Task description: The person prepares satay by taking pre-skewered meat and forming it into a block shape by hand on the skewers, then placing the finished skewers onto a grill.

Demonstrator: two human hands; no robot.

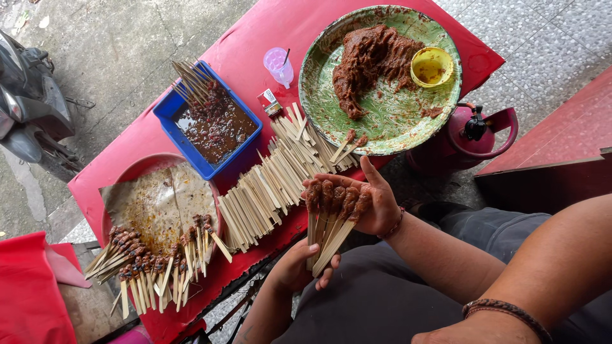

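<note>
Left hand [290,267] fingers clench the skewer bunch [331,213] by its sticks. Right hand [379,204] fingers wrap the meat ends, seemingly shaping them; even squeezing matters next.

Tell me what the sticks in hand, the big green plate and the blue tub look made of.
Sticks: pale, flat, matt slats, likely bamboo. Green plate: glossy marbled swirl with a thin rim, probably enamelled metal or melamine. Blue tub: smooth, evenly coloured, most likely plastic.

Both hands — left hand [294,267], right hand [370,200] — grip meat-tipped skewers [331,213] above red table [255,38].
</note>
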